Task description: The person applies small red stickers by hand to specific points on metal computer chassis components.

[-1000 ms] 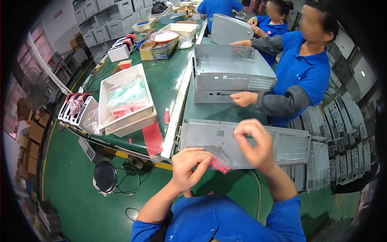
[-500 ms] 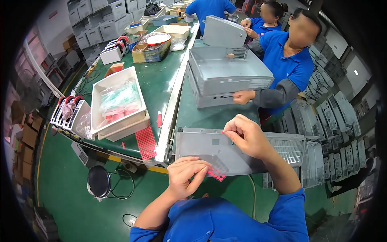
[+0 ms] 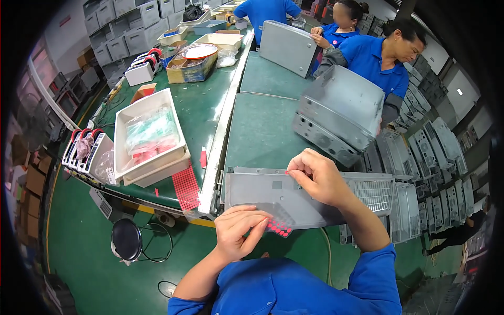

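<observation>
Pinched in my left hand (image 3: 241, 231) is a clear sheet of round red stickers (image 3: 280, 228), held over the near edge of a grey metal panel (image 3: 252, 191). My right hand (image 3: 317, 178) is closed above the panel's far edge. Between its thumb and index finger shows a small red sticker (image 3: 287, 172), at or just above that edge; whether it touches the metal I cannot tell. The panel lies flat, with a slotted vent (image 3: 370, 195) at its right end.
A white tray (image 3: 178, 113) of bagged parts stands on the green bench at left, beside a red dotted sheet (image 3: 186, 189). Across the table a co-worker holds stacked grey metal housings (image 3: 341, 110). Another person handles a grey case (image 3: 286, 47). More panels (image 3: 446, 152) stand at right.
The co-worker has lifted and tilted the stacked housings, shifting them right and baring the green table top. My hands keep nearly the same pose over the panel.
</observation>
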Motion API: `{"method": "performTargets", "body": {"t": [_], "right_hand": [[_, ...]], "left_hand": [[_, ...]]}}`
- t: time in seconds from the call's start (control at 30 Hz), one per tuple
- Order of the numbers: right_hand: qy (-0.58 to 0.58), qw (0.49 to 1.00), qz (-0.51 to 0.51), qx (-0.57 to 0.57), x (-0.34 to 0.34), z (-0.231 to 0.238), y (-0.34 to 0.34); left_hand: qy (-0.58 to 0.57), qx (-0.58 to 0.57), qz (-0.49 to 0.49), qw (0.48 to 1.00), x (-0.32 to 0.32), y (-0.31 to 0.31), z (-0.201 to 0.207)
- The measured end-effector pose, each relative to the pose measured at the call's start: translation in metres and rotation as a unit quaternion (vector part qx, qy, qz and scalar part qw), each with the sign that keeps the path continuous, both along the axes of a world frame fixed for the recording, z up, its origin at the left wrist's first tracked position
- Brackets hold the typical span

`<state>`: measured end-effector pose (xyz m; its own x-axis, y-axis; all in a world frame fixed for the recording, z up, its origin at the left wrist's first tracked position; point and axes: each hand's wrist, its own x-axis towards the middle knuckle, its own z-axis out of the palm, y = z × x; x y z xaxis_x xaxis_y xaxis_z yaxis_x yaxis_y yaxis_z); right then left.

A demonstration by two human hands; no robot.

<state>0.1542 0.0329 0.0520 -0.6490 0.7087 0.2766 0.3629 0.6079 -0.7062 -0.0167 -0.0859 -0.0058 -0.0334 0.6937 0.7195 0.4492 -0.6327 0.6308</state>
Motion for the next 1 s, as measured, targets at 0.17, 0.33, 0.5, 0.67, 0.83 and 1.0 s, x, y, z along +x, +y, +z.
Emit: {"method": "performTargets", "body": {"t": [0.17, 0.33, 0.5, 0.67, 0.83, 1.0], "right_hand": [[-0.008, 1.0, -0.001, 0.02, -0.001, 0.001, 0.0], [-0.008, 0.999, -0.016, 0.031, -0.002, 0.001, -0.002], [0.0, 0.998, -0.019, 0.052, -0.003, -0.003, -0.002], [0.009, 0.996, -0.017, 0.09, -0.004, -0.002, -0.002], [0.023, 0.997, -0.023, 0.067, -0.004, 0.0, -0.002], [0.003, 1.0, -0.02, -0.008, 0.0, 0.006, 0.009]], "left_hand": [[0.0, 0.0, 0.0, 1.0, 0.0, 0.0, -0.001], [-0.002, -0.002, 0.002, 1.0, -0.001, -0.001, -0.001], [-0.001, -0.003, 0.006, 1.0, 0.0, 0.0, -0.001], [0.005, -0.001, 0.009, 1.0, 0.0, 0.0, 0.0], [0.008, 0.004, 0.011, 1.0, 0.001, 0.002, 0.0], [0.012, 0.004, 0.016, 1.0, 0.0, 0.002, 0.0]]}}
